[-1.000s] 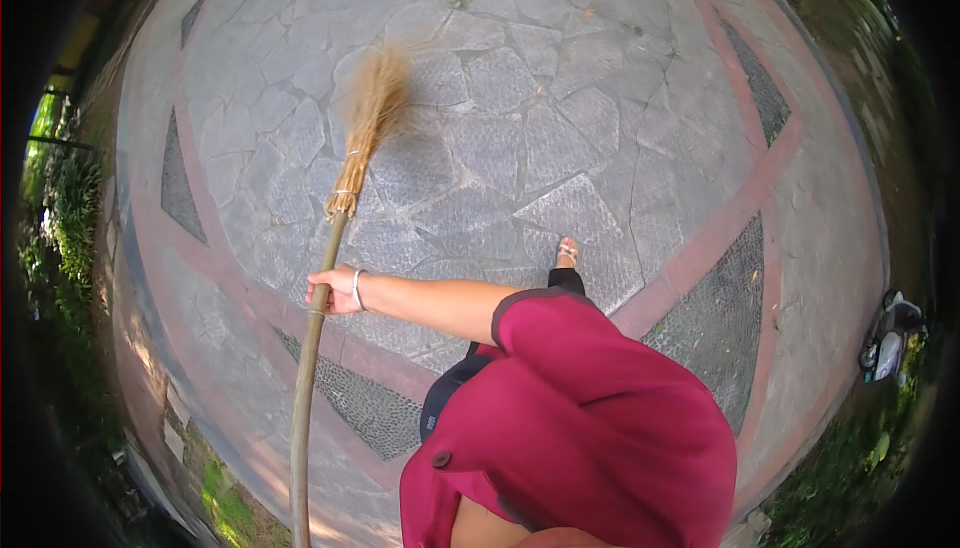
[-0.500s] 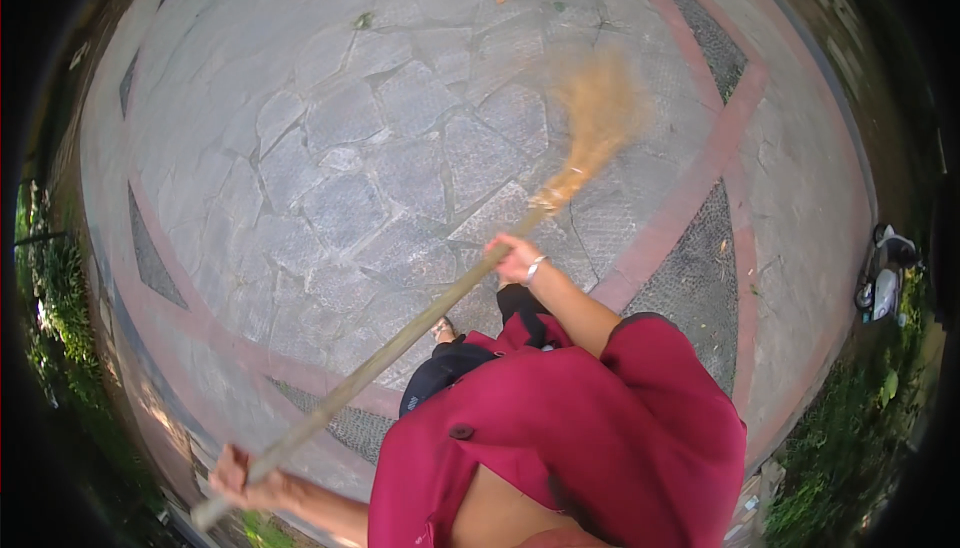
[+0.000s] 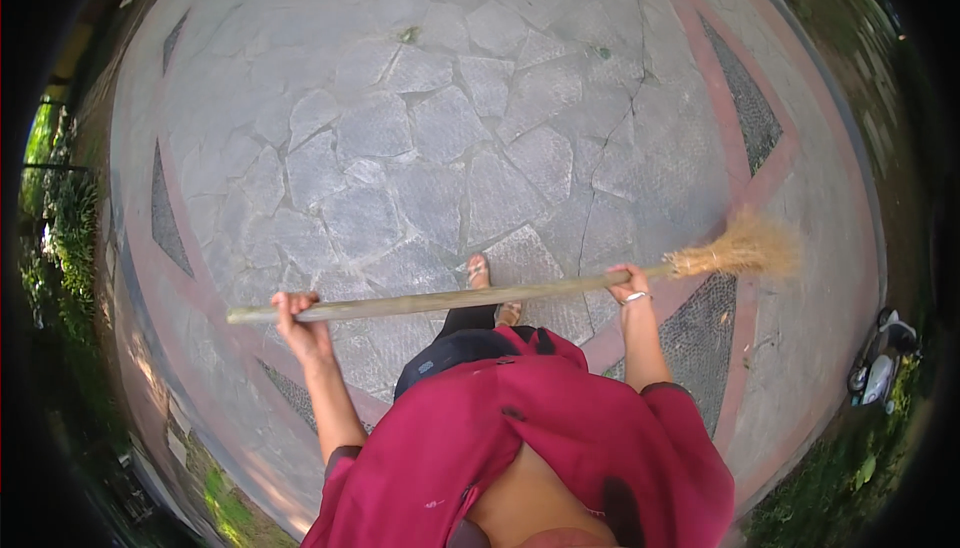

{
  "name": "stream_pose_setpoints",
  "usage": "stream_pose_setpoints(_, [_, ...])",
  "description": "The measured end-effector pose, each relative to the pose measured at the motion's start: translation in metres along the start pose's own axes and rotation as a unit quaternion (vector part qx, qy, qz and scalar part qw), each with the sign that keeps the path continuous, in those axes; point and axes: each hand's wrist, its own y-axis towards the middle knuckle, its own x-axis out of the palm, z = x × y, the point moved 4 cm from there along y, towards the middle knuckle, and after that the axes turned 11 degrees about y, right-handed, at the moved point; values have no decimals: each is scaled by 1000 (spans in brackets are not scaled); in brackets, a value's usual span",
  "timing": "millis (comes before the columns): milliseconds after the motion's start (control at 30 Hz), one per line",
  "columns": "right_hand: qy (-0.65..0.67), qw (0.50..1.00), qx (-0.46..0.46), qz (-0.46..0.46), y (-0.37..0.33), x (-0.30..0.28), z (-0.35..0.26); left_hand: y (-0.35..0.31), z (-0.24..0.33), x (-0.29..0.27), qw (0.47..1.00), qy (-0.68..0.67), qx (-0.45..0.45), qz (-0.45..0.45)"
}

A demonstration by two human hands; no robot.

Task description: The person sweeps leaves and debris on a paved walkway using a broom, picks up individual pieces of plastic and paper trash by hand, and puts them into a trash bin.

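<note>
Across the front of my body I hold a broom (image 3: pixel 470 298) with a long wooden handle, nearly level. My left hand (image 3: pixel 300 318) is closed round the handle close to its bare left end. Farther right, my right hand (image 3: pixel 630 284) grips the handle just short of the head, with a pale band on its wrist. The straw bristles (image 3: pixel 745 248) point to the right, slightly blurred, over the paving beside a red border strip. Whether they touch the ground I cannot tell.
Irregular grey stone paving (image 3: pixel 430 128) spreads ahead, crossed by red bands and dark pebbled triangles (image 3: pixel 742 98). Small leaf bits (image 3: pixel 408 36) lie on it. A parked scooter (image 3: pixel 882 360) stands at the far right, by greenery. My sandalled foot (image 3: pixel 478 270) shows beyond the handle.
The broom has swung from a forward slant to nearly level, its bristles moving right and toward me. My left hand has risen forward; my right hand has shifted right. Both keep their grip.
</note>
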Motion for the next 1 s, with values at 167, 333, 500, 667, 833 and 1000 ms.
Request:
stream_pose_setpoints(167, [-27,971,170,-164,8,200,116,44,104,-91,977,-4,153,150])
stream_pose_setpoints(333, [-95,916,356,-157,-2,358,258,-17,223,-194,928,1,315,201])
stream_pose_setpoints(500, [-174,833,494,-180,-25,469,389,-96,251,-79,763,89,475,429])
stream_pose_setpoints(667, [-174,799,541,-196,-36,554,490,-125,225,85,657,203,620,377])
stream_pose_setpoints(833, [-190,811,495,-246,62,611,472,-85,193,199,608,228,687,326])
stream_pose_setpoints(1000, [-188,889,390,-148,183,566,320,5,135,262,688,179,608,354])
